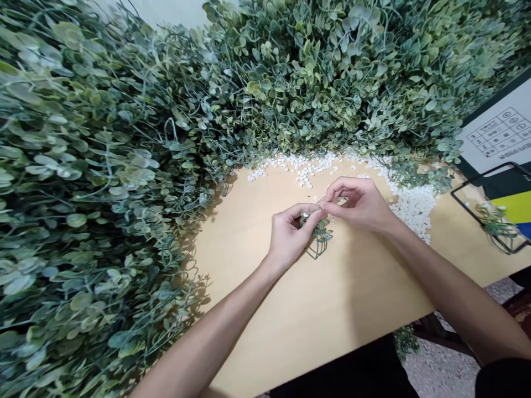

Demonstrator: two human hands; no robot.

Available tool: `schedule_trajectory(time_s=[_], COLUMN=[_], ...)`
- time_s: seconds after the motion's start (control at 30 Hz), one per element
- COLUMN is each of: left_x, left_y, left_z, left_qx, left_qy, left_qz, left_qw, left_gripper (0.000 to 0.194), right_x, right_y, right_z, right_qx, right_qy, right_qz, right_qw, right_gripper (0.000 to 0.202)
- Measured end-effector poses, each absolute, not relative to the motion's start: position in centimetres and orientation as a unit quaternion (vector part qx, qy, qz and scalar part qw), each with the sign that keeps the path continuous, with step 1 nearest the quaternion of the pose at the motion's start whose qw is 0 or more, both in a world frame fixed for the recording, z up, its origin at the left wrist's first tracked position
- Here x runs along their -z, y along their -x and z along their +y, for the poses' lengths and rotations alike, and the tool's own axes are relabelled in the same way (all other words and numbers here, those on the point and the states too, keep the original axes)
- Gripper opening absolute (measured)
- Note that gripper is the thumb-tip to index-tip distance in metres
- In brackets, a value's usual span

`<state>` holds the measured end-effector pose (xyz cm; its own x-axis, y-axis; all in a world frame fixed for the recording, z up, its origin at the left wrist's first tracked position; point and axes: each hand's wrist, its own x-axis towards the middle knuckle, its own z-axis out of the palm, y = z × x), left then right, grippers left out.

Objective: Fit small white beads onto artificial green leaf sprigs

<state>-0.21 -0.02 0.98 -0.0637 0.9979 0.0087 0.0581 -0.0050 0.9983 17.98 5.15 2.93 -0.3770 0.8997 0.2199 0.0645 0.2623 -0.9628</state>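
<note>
Over the middle of the table (290,326), my left hand (290,235) is closed round an artificial leaf sprig (320,237). Its green stems and leaves hang below my fingers, and a small white piece shows by the thumb. Fingertips of my right hand (357,203) are pinched together, meeting the left fingertips at the sprig's upper end. What exactly the right fingers grip is too small to make out. Many small white pieces (415,210) lie scattered on the table beyond and to the right of my hands.
Heaped artificial greenery (290,83) rises along the back and the left side (83,193). At the right stand a black wire rack (468,207) and a dark box with a printed white label (498,135). Another green sprig (495,221) lies by the rack. The table's front edge is near my body.
</note>
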Motion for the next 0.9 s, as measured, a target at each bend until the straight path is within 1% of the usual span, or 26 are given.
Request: schedule_trajectory(time_s=[0.23,0.6,0.9], left_x=[-0.94,-1.11,-0.81], left_y=[0.18,0.07,0.14], left_z=[0.03,-0.18,-0.09], left_qx=[-0.506,-0.499,-0.500], left_qy=[-0.486,-0.489,-0.492], left_qz=[0.528,0.539,0.538], left_qw=[0.478,0.470,0.468], left_gripper=[0.029,0.028,0.031], right_x=[-2.55,-2.50,-2.83], right_y=[-17.98,-18.14,-18.26], right_z=[5.32,5.19,5.13], right_qx=[-0.494,-0.487,-0.497], right_qy=[0.355,0.344,0.345], right_qz=[-0.670,-0.686,-0.687], right_qw=[0.426,0.417,0.402], right_gripper=[0.013,0.008,0.008])
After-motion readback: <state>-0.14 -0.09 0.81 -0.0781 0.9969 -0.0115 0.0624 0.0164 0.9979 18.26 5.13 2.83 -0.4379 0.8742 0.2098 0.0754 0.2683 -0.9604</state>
